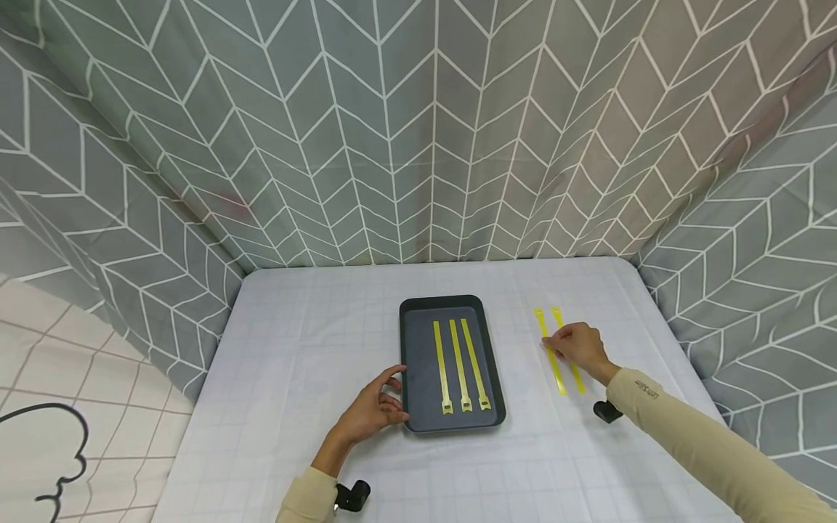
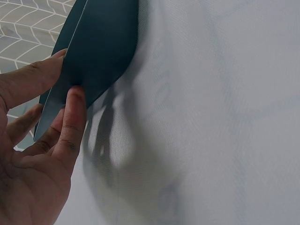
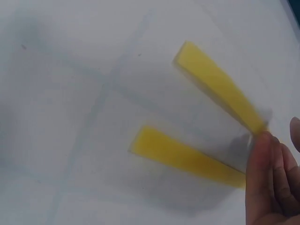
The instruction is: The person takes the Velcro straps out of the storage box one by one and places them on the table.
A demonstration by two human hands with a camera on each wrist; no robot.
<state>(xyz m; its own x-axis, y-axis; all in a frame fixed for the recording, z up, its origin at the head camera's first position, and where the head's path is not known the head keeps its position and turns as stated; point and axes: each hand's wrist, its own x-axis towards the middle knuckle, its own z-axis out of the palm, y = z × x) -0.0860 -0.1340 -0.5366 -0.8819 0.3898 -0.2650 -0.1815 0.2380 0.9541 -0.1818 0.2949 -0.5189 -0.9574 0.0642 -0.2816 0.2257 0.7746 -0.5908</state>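
My left hand (image 1: 375, 407) grips the left rim of a dark grey rectangular tray (image 1: 421, 349). In the left wrist view the thumb and fingers lie on opposite sides of the tray's edge (image 2: 101, 51). Three yellow cable straps (image 1: 459, 363) with slotted heads lie lengthwise in the tray, heads toward me. Right of it, my right hand (image 1: 582, 349) pinches the left one of two more straps, this yellow cable strap (image 1: 557, 374), at about mid-length. The other strap (image 1: 577, 378) lies close beside it, partly under the hand. Their slotted heads point away from me.
A white cloth (image 1: 314, 327) with faint grid lines covers the table. Grey patterned curtains (image 1: 418, 145) stand behind and at both sides. Each wrist wears a small black camera (image 1: 353, 496). Light tiled floor (image 1: 111, 407) shows at the left.
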